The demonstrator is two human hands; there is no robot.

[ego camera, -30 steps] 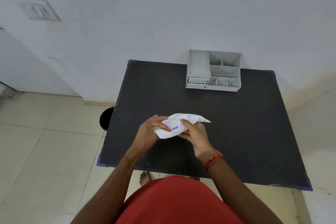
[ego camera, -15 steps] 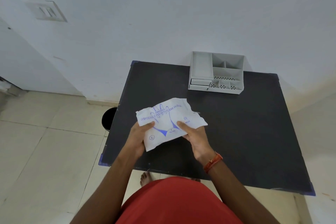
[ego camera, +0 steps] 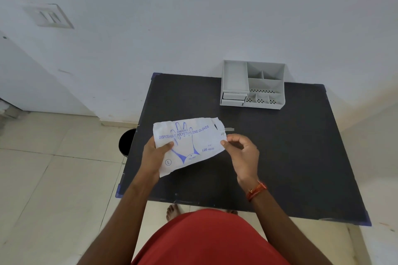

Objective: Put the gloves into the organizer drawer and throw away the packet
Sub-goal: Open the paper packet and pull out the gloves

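Observation:
A white glove packet (ego camera: 189,143) with blue print of a hand is held flat above the black table (ego camera: 290,157), its printed face up. My left hand (ego camera: 155,155) grips its left edge, thumb on top. At the packet's right edge my right hand (ego camera: 243,153) pinches the corner between thumb and fingers. The gloves themselves are hidden inside the packet. A grey organizer (ego camera: 253,85) stands at the table's far edge against the wall, its small drawers (ego camera: 233,98) shut at the front left.
A black bin (ego camera: 127,142) stands on the tiled floor just left of the table. A small strip of grey tape (ego camera: 229,129) lies on the table beyond the packet. White wall rises directly behind the organizer.
The packet, crumpled between both hands a second ago, is now spread out flat. My right hand has slid from its middle to its right corner.

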